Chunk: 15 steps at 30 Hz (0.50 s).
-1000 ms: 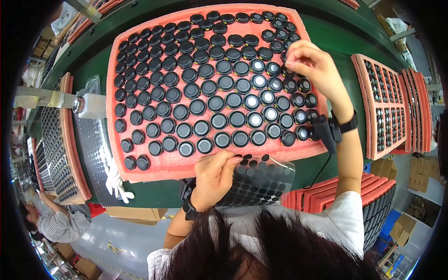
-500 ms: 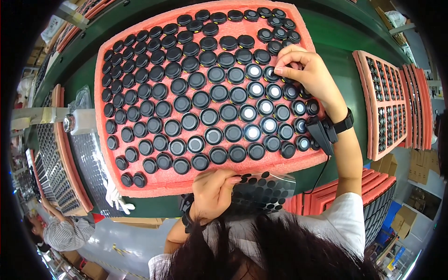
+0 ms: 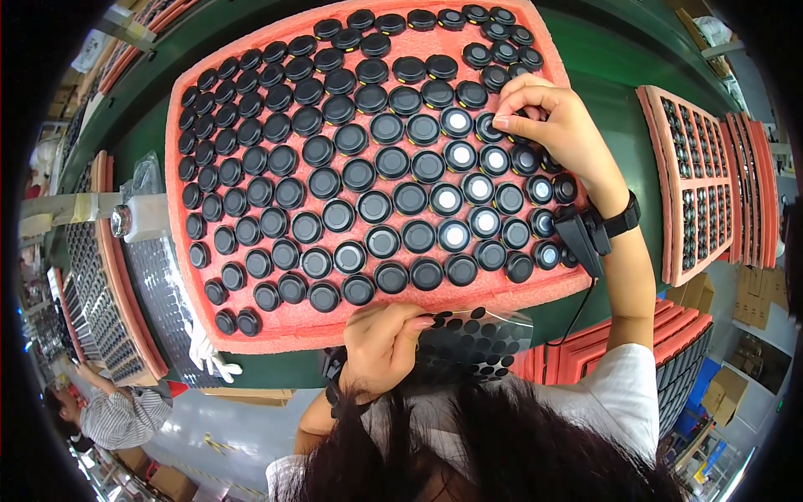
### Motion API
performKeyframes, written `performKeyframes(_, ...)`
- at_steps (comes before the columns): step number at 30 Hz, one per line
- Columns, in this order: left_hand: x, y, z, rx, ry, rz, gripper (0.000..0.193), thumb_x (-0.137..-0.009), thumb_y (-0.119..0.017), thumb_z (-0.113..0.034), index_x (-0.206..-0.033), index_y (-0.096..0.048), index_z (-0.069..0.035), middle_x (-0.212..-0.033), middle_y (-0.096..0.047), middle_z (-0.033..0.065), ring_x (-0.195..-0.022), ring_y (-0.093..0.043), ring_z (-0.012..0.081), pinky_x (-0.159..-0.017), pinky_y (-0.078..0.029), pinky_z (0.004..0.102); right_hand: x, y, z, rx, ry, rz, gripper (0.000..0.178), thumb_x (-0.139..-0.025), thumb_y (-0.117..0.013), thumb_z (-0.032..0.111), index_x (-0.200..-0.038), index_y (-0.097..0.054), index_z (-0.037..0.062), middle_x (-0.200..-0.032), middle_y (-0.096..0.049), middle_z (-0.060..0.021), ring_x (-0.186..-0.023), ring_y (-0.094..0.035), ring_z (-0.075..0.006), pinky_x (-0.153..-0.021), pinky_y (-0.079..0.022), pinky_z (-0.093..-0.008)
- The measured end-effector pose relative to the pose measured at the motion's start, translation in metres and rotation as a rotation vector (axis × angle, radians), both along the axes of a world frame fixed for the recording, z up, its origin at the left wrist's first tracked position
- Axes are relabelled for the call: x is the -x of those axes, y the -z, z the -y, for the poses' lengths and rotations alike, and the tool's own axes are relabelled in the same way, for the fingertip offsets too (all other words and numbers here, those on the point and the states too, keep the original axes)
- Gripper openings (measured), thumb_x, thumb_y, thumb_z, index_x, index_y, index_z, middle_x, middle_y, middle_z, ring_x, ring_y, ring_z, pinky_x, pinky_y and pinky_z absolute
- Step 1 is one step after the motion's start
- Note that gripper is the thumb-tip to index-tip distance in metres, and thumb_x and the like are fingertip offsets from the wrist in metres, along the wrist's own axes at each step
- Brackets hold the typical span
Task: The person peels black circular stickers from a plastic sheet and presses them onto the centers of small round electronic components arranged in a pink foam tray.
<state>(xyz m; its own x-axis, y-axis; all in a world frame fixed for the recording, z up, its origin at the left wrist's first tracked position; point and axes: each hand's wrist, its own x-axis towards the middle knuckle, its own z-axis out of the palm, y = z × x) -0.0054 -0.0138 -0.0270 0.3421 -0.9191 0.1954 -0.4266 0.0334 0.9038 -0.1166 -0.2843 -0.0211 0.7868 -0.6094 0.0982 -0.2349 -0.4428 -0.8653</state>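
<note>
and here's the right hand (image 3: 544, 125), thumb and forefinger drawn close at a black round piece (image 3: 485, 127); whether anything thin sits between those tips, i can't tell. down and to the left, the left hand (image 3: 381, 347) has a clear sheet (image 3: 517, 329) pinched by its edge, black dots (image 3: 473, 329) spread out to the right of that grip. good form here, i'd say, is a light, centred touch: fingertips square over the flat top, neighbours unnudged, the wrist device (image 3: 583, 238) held clear of the pieces near it. the left pinch does best right at the edge, off the dots.

now the containers! the pink foam tray (image 3: 288, 330) lies under the right hand and just beyond the left, with rows of black pieces (image 3: 360, 176) running off leftward from the right fingertips and pale-topped pieces (image 3: 461, 156) near them. well right of that hand, a second foam tray (image 3: 655, 167) holds round pieces in compartments.
</note>
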Motion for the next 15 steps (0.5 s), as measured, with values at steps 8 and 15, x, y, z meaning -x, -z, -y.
performKeyframes(8,0.0002,-0.0008,-0.0003,-0.025,-0.008,-0.006,0.003,-0.074,-0.061,0.0,-0.075,-0.059,-0.002,-0.056,-0.052,0.0084,-0.046,-0.05,0.0232,-0.044,-0.038,0.0304,-0.0006,0.0003,-0.0002,0.038,-0.01,-0.013,0.006,-0.072,-0.066,0.002,-0.075,-0.062,0.0013,-0.082,-0.053,0.0045,-0.06,-0.034,-0.0042,-0.054,-0.029,-0.0182)
performKeyframes(15,0.0002,-0.0017,-0.0002,-0.023,-0.006,-0.003,0.003,-0.074,-0.06,0.0,-0.075,-0.059,-0.002,-0.056,-0.053,0.0085,-0.047,-0.051,0.0234,-0.045,-0.039,0.03,-0.0037,0.0032,-0.0008,0.247,0.013,-0.021,0.009,-0.072,-0.066,0.002,-0.078,-0.06,0.0012,-0.084,-0.052,0.0033,-0.061,-0.035,-0.0055,-0.055,-0.03,-0.0188)
